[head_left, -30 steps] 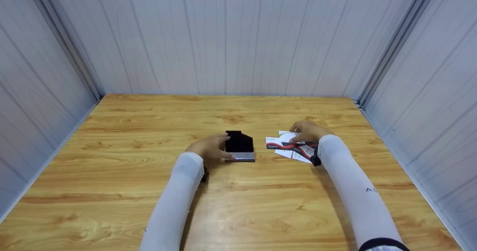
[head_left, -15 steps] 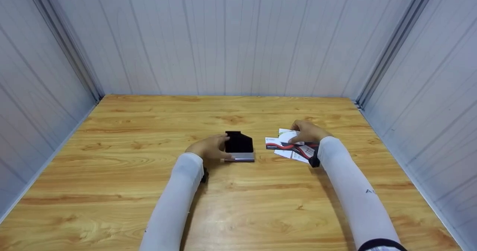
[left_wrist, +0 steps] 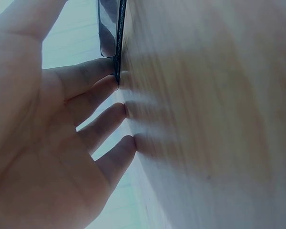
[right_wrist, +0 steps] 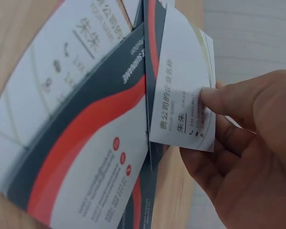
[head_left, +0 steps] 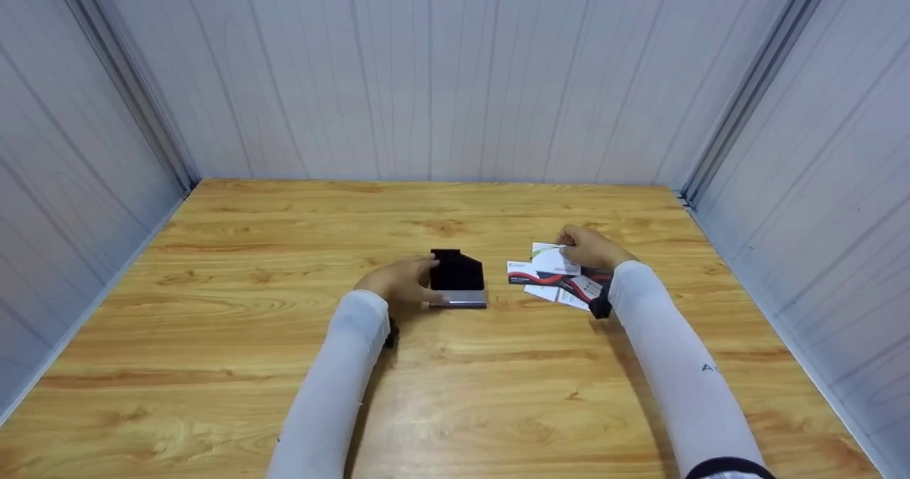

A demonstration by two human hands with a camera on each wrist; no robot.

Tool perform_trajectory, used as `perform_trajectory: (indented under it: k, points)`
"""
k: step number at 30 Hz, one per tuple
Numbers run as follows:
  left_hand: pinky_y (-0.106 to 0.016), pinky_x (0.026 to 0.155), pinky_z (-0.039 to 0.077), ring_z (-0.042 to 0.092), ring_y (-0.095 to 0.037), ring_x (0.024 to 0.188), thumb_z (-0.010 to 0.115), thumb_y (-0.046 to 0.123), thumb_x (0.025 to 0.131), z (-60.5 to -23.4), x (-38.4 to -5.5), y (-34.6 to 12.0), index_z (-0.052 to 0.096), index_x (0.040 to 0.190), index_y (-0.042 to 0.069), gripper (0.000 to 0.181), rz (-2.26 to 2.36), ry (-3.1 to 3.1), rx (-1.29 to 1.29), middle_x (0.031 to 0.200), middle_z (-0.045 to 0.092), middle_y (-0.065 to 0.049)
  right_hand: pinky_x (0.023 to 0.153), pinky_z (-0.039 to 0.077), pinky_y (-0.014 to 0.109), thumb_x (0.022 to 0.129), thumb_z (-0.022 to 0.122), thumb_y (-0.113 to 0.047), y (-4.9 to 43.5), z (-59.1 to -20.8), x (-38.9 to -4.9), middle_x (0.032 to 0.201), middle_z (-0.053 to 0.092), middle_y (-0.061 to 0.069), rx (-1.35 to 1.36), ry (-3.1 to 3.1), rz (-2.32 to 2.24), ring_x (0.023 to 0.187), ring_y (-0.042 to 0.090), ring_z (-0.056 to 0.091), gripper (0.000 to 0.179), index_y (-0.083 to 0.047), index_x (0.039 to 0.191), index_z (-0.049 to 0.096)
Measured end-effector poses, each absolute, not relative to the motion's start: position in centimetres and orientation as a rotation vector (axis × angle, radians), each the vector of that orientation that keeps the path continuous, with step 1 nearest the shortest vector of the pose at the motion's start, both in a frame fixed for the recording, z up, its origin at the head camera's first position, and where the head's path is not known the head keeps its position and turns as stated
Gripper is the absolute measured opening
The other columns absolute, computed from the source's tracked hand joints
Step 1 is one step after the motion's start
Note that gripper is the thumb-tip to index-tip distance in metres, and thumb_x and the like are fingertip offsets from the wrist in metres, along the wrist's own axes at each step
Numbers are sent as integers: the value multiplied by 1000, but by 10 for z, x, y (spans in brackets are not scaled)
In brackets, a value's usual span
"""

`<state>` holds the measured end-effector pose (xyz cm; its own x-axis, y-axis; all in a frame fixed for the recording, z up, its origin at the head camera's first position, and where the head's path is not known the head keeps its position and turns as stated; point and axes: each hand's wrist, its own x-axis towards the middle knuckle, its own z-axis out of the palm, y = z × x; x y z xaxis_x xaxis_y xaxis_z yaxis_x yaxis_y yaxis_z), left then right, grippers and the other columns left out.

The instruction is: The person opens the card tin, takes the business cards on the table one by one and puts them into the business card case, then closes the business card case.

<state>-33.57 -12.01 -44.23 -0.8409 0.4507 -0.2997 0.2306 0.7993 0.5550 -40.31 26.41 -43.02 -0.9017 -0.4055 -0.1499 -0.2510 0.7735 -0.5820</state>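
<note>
A white business card (right_wrist: 181, 86) with printed characters is pinched at one edge between the thumb and fingers of my right hand (head_left: 591, 247). It is raised at an angle over several other business cards, among them a black, white and red one (right_wrist: 86, 157), fanned out on the table. My left hand (head_left: 399, 280) rests at the left side of a black card holder (head_left: 456, 271) with a silver front strip. In the left wrist view its fingers are spread and nearly straight, fingertips on the tabletop and the uppermost ones at the edge of the holder.
The wooden table (head_left: 455, 379) reaches back to a white panelled wall (head_left: 455, 74), with matching walls on the left and right. The card holder lies flat, a short gap to the left of the cards.
My right hand has shifted slightly back and lifted the white card from among the other cards, so its face now shows more. My left hand and the card holder stay in place.
</note>
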Motion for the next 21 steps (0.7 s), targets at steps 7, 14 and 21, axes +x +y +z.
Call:
perform_trajectory:
  k: [7,14,21]
  points:
    - [-50,119,20,14,-28,151,71,54,90,-441,-335,-121,23,161,15,93,703,2570,532,167,15,-4,94,44,47,102,48,-5,261,-425,-399,117,58,23,-531,2656,-965,106,31,52,23,7,120,56]
    - [-50,120,18,12,-27,152,70,53,90,-443,-336,-121,23,161,16,93,709,2561,522,167,13,-1,93,44,45,103,48,-7,260,-423,-399,115,57,21,-556,2663,-966,105,30,52,22,6,119,56]
    - [-51,119,19,12,-27,152,71,52,90,-443,-335,-121,23,161,16,93,716,2557,516,167,12,-1,90,45,42,103,50,-8,256,-420,-395,113,57,19,-562,2651,-1005,102,29,53,21,4,119,57]
